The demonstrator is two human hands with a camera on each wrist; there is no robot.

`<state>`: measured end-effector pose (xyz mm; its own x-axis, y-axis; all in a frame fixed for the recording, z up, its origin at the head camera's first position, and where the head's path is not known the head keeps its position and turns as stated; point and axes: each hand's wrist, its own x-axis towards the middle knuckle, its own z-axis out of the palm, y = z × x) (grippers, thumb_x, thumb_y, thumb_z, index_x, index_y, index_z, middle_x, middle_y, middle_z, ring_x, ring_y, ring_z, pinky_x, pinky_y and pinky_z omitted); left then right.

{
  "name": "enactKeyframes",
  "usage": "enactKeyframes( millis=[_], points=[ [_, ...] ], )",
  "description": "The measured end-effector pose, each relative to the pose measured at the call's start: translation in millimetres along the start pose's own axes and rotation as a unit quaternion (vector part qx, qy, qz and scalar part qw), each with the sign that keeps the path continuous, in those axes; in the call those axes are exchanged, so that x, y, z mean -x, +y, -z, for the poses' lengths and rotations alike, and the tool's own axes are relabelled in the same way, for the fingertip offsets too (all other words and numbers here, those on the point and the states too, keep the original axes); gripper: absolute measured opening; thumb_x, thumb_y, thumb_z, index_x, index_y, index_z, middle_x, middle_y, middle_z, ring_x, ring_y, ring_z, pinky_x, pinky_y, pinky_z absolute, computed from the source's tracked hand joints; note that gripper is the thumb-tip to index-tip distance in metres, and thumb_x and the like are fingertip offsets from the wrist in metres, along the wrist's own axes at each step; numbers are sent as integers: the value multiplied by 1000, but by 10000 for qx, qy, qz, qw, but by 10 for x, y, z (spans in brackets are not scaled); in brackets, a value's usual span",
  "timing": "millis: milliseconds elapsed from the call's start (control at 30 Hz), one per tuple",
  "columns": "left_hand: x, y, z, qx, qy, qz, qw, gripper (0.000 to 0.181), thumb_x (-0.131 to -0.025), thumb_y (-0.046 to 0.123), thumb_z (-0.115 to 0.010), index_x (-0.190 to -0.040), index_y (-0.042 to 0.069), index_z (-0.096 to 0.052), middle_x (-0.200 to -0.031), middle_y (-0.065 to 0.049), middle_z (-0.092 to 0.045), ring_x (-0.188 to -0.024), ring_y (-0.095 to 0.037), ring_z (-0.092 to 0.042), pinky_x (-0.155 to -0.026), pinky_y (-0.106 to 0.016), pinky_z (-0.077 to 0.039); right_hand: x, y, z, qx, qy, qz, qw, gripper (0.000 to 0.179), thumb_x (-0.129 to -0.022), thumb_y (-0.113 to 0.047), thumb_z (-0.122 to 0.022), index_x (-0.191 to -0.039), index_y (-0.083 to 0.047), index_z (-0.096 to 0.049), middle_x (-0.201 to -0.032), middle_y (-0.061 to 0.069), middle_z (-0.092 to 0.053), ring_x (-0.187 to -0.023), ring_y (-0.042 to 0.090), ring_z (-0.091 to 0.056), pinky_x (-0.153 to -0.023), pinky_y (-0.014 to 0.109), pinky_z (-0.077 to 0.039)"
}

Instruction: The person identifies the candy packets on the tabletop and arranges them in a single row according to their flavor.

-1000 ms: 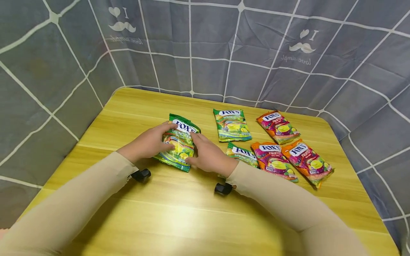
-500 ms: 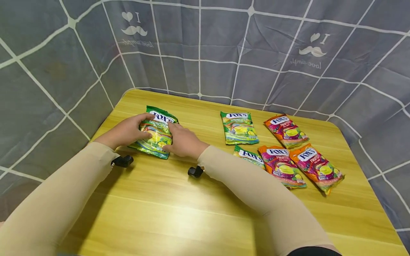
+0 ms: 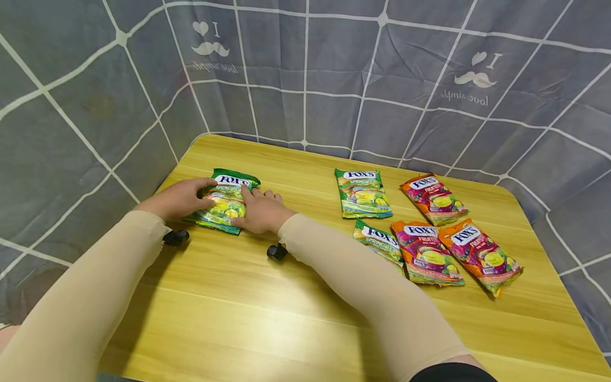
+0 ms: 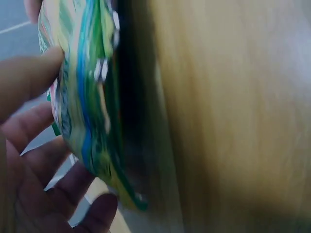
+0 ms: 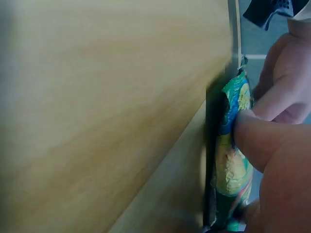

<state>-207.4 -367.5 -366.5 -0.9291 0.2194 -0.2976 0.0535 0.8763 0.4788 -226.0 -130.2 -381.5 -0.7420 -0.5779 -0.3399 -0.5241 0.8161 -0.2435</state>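
A green bag of Fox's Spring Tea candy (image 3: pixel 223 208) is held between both hands over the left part of the table, its printed face up. My left hand (image 3: pixel 174 199) grips its left edge; in the left wrist view the thumb presses the bag (image 4: pixel 83 104) while the other fingers curve along its side. On the opposite edge, my right hand (image 3: pixel 263 212) pinches it, with the thumb on the front of the bag (image 5: pixel 229 170) in the right wrist view. The underside is hidden in the head view.
To the right lie a green candy bag (image 3: pixel 364 195) at the back and another green bag (image 3: pixel 379 240), partly covered by my right sleeve. Beside them are an orange-purple Fruits bag (image 3: pixel 433 200), a second Fruits bag (image 3: pixel 426 255) and a third Fruits bag (image 3: pixel 479 257). A grey curtain (image 3: pixel 334 69) borders the table.
Both hands have carried the green candy bag leftward, away from the other bags. In the last half second it has come slightly lower in view. The other bags stay put; the head view has shifted.
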Motion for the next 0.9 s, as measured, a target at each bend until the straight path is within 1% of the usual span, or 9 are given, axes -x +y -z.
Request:
enactKeyframes(
  millis=[133, 233, 367, 500, 667, 767, 900],
  points=[
    [24, -53, 25, -89, -291, 61, 9995, 92, -100, 49, -70, -167, 5, -25, -166, -35, -30, -149, -56, -36, -119, -71, -32, -59, 7, -2, 93, 33, -141, 9999, 95, -101, -74, -44, -171, -30, 2, -179, 1, -15, -159, 32, -24, -127, 50, -23],
    [31, -74, 42, -70, -430, 143, 9989, 101, -97, 53, -72, -169, 7, -19, -167, -36, -26, -150, -56, -33, -120, -71, -30, -113, 3, -5, 113, 119, -209, 9996, 94, -101, -74, -45, -171, -32, 1, -179, 3, -13, -159, 32, -25, -128, 49, -23],
    [12, -75, 60, -15, -483, 316, 9983, 101, -99, 51, -71, -170, 7, -13, -168, -37, -20, -151, -58, -28, -121, -72, -28, -165, -23, -8, 100, 248, -308, 9992, 92, -101, -74, -45, -171, -33, -3, -179, 4, -14, -160, 32, -26, -128, 49, -24],
    [-20, -80, 73, 30, -521, 487, 9975, 101, -101, 49, -69, -170, 8, -8, -169, -38, -15, -152, -61, -23, -121, -73, -26, -190, -53, -3, 114, 300, -425, 9986, 88, -101, -73, -45, -171, -35, -7, -178, 2, -16, -160, 32, -25, -129, 48, -23],
    [-82, -87, 95, -95, -504, 583, 9970, 101, -102, 48, -67, -170, 6, -5, -167, -41, -15, -151, -63, -22, -122, -73, -24, -184, -73, 40, 61, 354, -519, 9980, 83, -103, -69, -45, -171, -34, -13, -177, 2, -20, -160, 32, -27, -130, 48, -22],
    [-121, -82, 111, -102, -539, 652, 9964, 102, -102, 49, -67, -170, 7, -4, -167, -40, -14, -152, -63, -20, -122, -73, -23, -184, -56, 61, 50, 342, -488, 9982, 82, -104, -68, -44, -171, -33, -12, -177, 2, -20, -161, 32, -25, -130, 48, -22],
    [-150, -53, 130, -49, -589, 758, 9954, 102, -102, 50, -66, -170, 10, -2, -168, -39, -13, -152, -62, -19, -123, -73, -22, -210, 15, 65, 63, 290, -419, 9987, 84, -103, -72, -41, -171, -34, -8, -178, 2, -19, -160, 31, -25, -129, 48, -23]
  ],
)
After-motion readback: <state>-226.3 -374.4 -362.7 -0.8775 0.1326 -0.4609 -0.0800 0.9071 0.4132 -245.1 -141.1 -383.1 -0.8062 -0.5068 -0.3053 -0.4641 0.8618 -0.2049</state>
